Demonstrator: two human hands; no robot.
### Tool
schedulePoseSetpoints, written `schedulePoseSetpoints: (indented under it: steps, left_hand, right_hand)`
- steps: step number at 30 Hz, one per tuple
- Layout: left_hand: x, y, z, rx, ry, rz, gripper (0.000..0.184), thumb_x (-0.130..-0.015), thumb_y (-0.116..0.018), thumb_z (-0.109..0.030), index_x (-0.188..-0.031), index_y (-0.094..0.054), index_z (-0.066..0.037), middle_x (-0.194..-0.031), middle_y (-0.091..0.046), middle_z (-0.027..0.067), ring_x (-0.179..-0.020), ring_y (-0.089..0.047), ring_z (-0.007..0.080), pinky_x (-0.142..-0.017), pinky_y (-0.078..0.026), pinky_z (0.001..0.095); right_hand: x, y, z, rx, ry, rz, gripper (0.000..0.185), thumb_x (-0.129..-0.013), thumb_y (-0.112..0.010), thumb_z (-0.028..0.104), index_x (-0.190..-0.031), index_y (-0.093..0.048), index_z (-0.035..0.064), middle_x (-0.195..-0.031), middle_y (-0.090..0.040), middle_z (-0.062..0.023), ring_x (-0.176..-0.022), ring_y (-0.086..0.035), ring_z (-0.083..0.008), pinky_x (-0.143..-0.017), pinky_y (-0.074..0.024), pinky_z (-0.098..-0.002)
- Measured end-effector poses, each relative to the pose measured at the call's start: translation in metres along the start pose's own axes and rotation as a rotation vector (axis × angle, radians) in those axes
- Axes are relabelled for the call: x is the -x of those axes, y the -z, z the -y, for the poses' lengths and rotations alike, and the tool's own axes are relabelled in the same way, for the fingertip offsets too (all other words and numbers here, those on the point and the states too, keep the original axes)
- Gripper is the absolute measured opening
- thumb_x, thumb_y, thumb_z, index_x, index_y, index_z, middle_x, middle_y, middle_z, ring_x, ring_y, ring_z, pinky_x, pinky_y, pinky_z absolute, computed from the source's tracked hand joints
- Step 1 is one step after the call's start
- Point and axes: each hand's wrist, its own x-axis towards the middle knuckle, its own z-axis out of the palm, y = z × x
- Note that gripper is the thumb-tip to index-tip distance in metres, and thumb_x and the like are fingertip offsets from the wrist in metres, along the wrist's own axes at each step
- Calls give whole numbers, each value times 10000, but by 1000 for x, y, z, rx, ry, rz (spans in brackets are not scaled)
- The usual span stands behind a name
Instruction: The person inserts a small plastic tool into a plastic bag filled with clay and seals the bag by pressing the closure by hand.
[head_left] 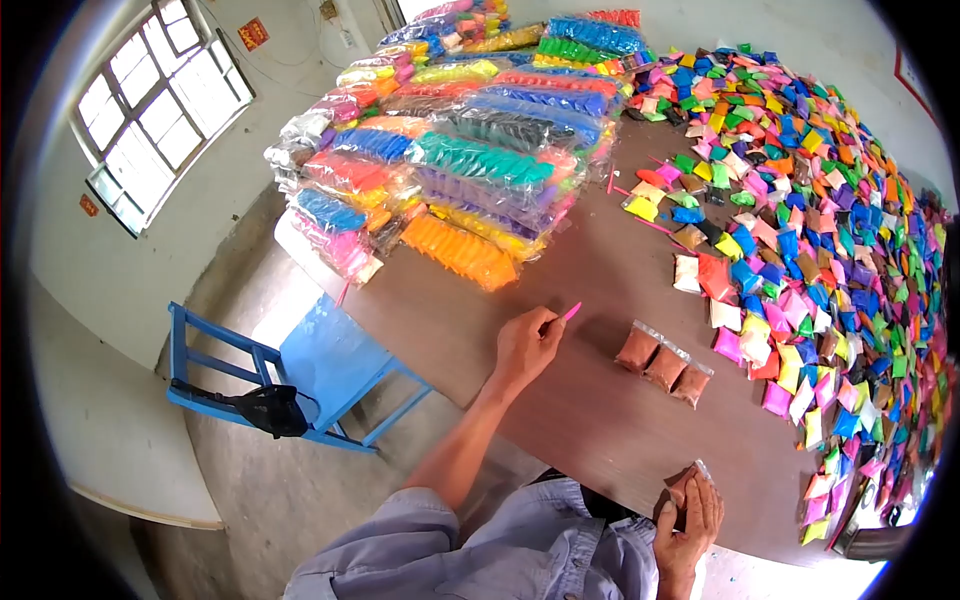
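My left hand (527, 350) is closed above the brown table, with a small pink plastic stick (572, 311) poking out of the fist. Only the stick's tip shows, so its exact kind is hidden. Near the table's front edge, my right hand (692, 520) grips a small clear packet of brown material (682, 484), largely covered by the fingers. Between the hands and farther back lies a joined strip of brown packets (664, 368), three in a row, touching neither hand.
Bundled strips of colourful packets (490, 160) are piled at the back left. A large heap of loose colourful packets (800, 220) covers the right side. More pink sticks (650, 223) lie by the heap. A blue chair (330, 345) with a black bag (272, 410) stands left.
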Motion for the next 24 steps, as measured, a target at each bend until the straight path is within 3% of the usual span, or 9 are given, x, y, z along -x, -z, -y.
schedulePoseSetpoints:
  steps: [2, 15, 17, 21, 24]
  left_hand:
    - [0, 2, -2, -39, 17, 46, 161, -992, -781, -150, -916, -706, -30, -838, -742, 141, -734, -723, 320, -665, -566, 394]
    - [2, -1, 3, 8, -10, -1, 160, -960, -800, -135, -888, -681, -56, -800, -717, 135, -705, -699, 354, -642, -547, 432]
    - [2, 0, 3, -8, -22, 1, 165, -1001, -775, -161, -918, -713, -33, -783, -721, 132, -661, -699, 293, -619, -539, 378]
    - [2, 1, 2, -1, -26, 1, 164, -1001, -778, -163, -919, -715, -34, -777, -719, 129, -661, -700, 289, -619, -540, 378]
    - [1, 1, 2, 28, -8, 9, 168, -958, -800, -133, -891, -669, -51, -809, -722, 139, -723, -708, 359, -655, -556, 426]
  right_hand:
    - [-2, 1, 0, -34, -6, -8, 465, -900, -700, 122, -1323, -716, -71, -1435, -689, -259, -1359, -618, -471, -1212, -409, -564]
    - [0, -9, 4, 10, -9, -120, 375, -899, -701, 81, -1245, -735, -58, -1353, -725, -230, -1268, -655, -446, -1167, -447, -544]
    - [0, -9, 4, 12, -11, -131, 356, -906, -697, 72, -1236, -741, -52, -1344, -730, -222, -1256, -661, -442, -1157, -455, -540]
    - [-1, -10, 5, 5, -10, -144, 331, -920, -693, 73, -1221, -746, -53, -1325, -737, -215, -1231, -670, -437, -1136, -470, -532]
    - [-2, -11, 4, -4, -7, -153, 312, -936, -690, 82, -1211, -748, -53, -1308, -742, -212, -1206, -676, -432, -1115, -482, -522]
